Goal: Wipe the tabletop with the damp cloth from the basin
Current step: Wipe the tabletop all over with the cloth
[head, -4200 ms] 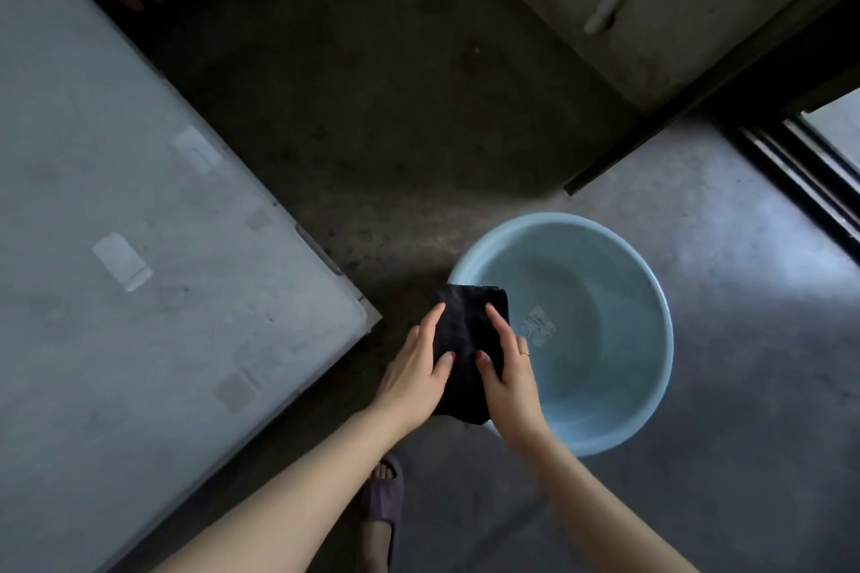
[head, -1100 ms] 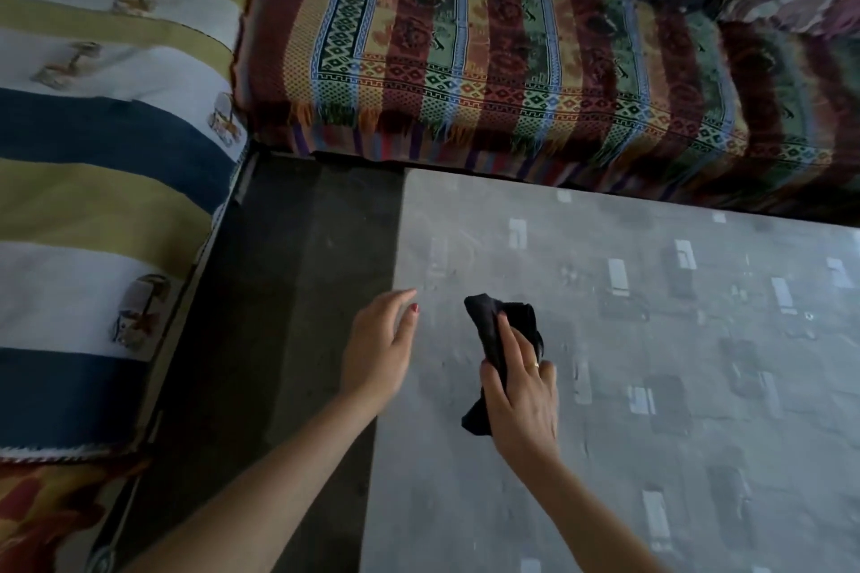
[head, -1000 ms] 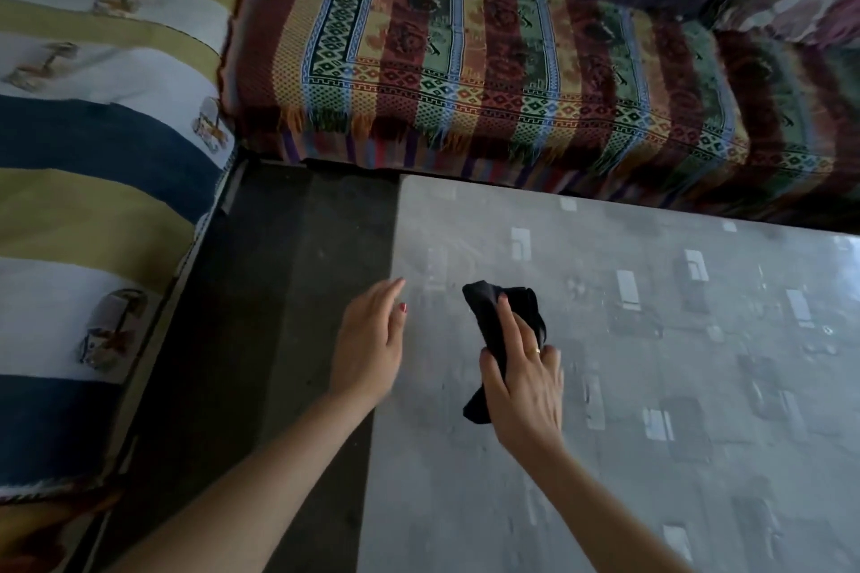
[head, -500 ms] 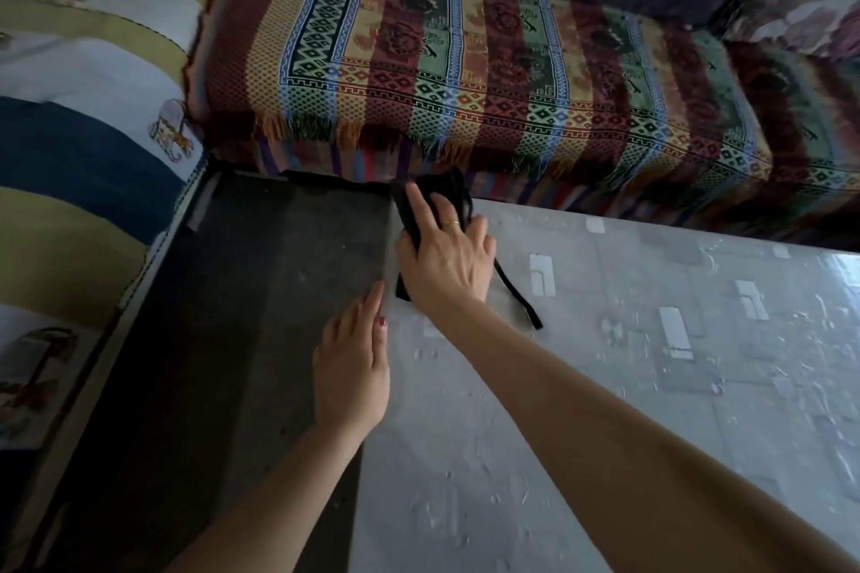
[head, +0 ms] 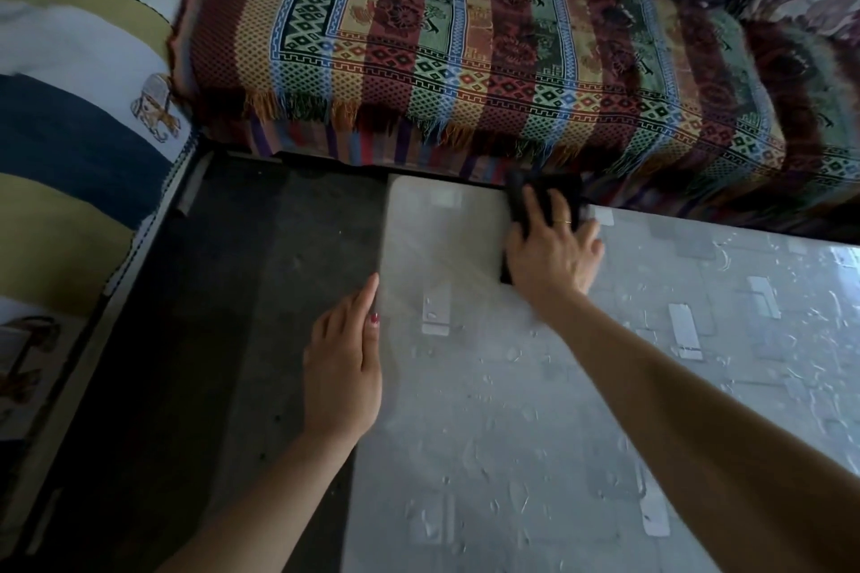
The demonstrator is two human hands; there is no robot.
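The grey glass tabletop (head: 535,409) fills the lower right of the head view, with water drops and pale patches on it. A black cloth (head: 526,200) lies flat at the table's far edge, a little right of the far left corner. My right hand (head: 551,256) presses down on the cloth with its fingers spread over it. My left hand (head: 344,368) rests flat at the table's left edge, fingers together, holding nothing. The basin is out of view.
A sofa with a striped woven throw (head: 465,51) runs along the table's far edge. A bench with a blue, yellow and white striped cover (head: 70,130) stands at the left. Dark floor (head: 232,293) lies between the bench and the table.
My right hand has slid the cloth to the right along the far edge, away from the far left corner. My left hand stays at the left edge.
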